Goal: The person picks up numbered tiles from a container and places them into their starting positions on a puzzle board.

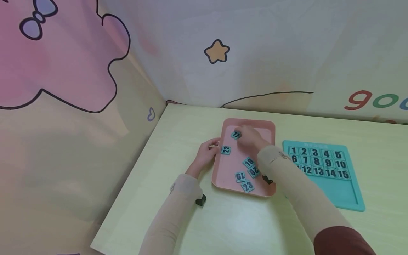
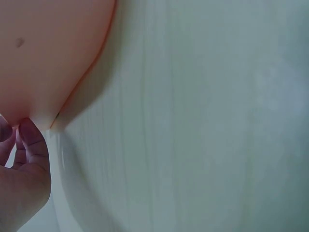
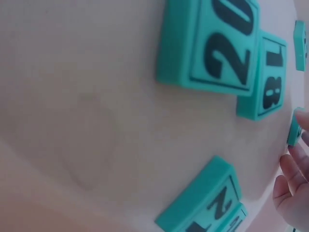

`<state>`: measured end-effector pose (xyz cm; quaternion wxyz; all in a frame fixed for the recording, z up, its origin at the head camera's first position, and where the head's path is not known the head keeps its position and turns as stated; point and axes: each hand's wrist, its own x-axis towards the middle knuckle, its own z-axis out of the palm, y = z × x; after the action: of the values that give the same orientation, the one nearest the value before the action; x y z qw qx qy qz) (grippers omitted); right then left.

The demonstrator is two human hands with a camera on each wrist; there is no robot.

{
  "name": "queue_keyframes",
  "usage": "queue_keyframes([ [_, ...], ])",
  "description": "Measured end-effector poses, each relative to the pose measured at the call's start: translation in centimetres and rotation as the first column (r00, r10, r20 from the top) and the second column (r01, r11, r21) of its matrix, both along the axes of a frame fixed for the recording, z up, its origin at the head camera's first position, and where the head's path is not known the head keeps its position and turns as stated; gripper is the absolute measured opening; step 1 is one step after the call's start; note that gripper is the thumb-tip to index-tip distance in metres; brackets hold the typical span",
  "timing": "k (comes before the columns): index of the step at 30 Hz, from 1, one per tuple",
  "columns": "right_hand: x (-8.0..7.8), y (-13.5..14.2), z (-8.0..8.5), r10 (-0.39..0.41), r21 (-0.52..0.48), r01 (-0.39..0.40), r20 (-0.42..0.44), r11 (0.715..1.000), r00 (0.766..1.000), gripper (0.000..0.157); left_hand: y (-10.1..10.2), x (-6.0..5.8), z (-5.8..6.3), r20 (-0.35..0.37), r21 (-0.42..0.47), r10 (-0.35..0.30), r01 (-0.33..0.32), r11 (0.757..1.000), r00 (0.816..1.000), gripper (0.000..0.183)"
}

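Note:
A pink tray (image 1: 223, 177) lies on the table, tilted slightly in the head view. My left hand (image 1: 205, 154) grips its left rim; the left wrist view shows fingers and thumb pinching the tray's edge (image 2: 48, 104). Over the upper part of the tray, my right hand (image 1: 250, 138) pinches a teal number tile (image 1: 236, 135) that seems to read 17. Tile 22 (image 1: 226, 150) sits near the left wall. Lower down lie tiles 18 (image 1: 248, 162), 20 (image 3: 227, 46), 19 (image 1: 240, 177) and 23 (image 1: 247, 186). My right forearm hides part of the tray.
To the right lies a teal number board (image 1: 355, 177) with rows of tiles from 1 to 15, partly covered by the right sleeve (image 1: 302, 191). The pale table (image 1: 143, 170) meets decorated walls at the back and left.

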<state>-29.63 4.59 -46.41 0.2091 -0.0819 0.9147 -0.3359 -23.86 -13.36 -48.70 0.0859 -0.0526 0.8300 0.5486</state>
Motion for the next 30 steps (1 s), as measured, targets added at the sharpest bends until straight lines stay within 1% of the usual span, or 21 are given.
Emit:
queue_keyframes([
  [2,0.0,0.0,-0.1,-0.008,0.003,0.008,-0.02,1.0,1.0,0.057,0.0,0.0,-0.1,-0.004,0.002,0.001,-0.001,1.0,1.0,0.042],
  [4,0.0,-0.1,-0.2,-0.035,0.002,0.035,-0.016,0.999,0.999,0.059,0.0,0.0,-0.2,-0.01,0.002,0.0,0.0,1.0,1.0,0.042],
  [6,0.1,-0.1,-0.4,-0.038,0.013,0.038,-0.047,0.999,0.998,0.059,0.1,0.0,-0.2,-0.018,0.002,-0.005,0.005,1.0,1.0,0.042],
  [9,0.2,-0.3,-0.6,-0.063,0.025,0.065,-0.082,0.998,0.995,0.058,0.2,0.1,-0.2,-0.02,0.0,-0.01,0.01,1.0,1.0,0.042],
  [13,0.2,-0.4,-0.9,-0.074,0.055,0.082,-0.143,0.995,0.987,0.054,0.3,0.1,-0.2,-0.021,0.0,-0.017,0.017,1.0,1.0,0.042],
  [16,0.1,-0.5,-0.9,-0.049,0.085,0.067,-0.19,0.994,0.981,0.049,0.4,0.1,-0.1,-0.027,0.0,-0.019,0.019,1.0,0.999,0.042],
  [18,0.2,-0.5,-0.8,-0.041,0.092,0.06,-0.199,0.994,0.979,0.046,0.5,0.1,0.0,-0.029,0.002,-0.017,0.017,1.0,0.999,0.041],
  [20,0.3,-0.5,-0.7,-0.036,0.081,0.051,-0.181,0.995,0.983,0.044,0.5,0.1,0.0,-0.027,0.006,-0.014,0.014,1.0,1.0,0.042],
  [22,0.4,-0.4,-0.5,-0.037,0.057,0.046,-0.141,0.997,0.989,0.045,0.4,0.1,0.0,-0.023,0.01,-0.008,0.009,1.0,1.0,0.042],
  [24,0.6,-0.3,-0.2,-0.059,0.029,0.061,-0.074,0.998,0.996,0.049,0.4,0.0,0.0,-0.022,0.011,-0.006,0.006,1.0,1.0,0.042],
  [26,0.7,-0.2,0.0,-0.09,-0.018,0.09,0.013,0.996,0.996,0.049,0.3,0.0,-0.1,-0.023,0.01,-0.003,0.003,1.0,1.0,0.042],
  [28,0.8,-0.1,0.2,-0.13,-0.062,0.137,0.101,0.989,0.986,0.042,0.2,0.0,-0.2,-0.03,0.009,-0.002,0.003,1.0,1.0,0.042],
  [29,0.8,0.0,0.3,-0.138,-0.076,0.148,0.127,0.986,0.982,0.036,0.1,0.0,-0.1,-0.033,0.012,-0.003,0.003,1.0,0.999,0.042],
  [30,0.8,0.1,0.5,-0.129,-0.085,0.14,0.124,0.986,0.984,0.029,0.1,0.0,-0.1,-0.034,0.013,-0.003,0.003,1.0,0.999,0.042],
])
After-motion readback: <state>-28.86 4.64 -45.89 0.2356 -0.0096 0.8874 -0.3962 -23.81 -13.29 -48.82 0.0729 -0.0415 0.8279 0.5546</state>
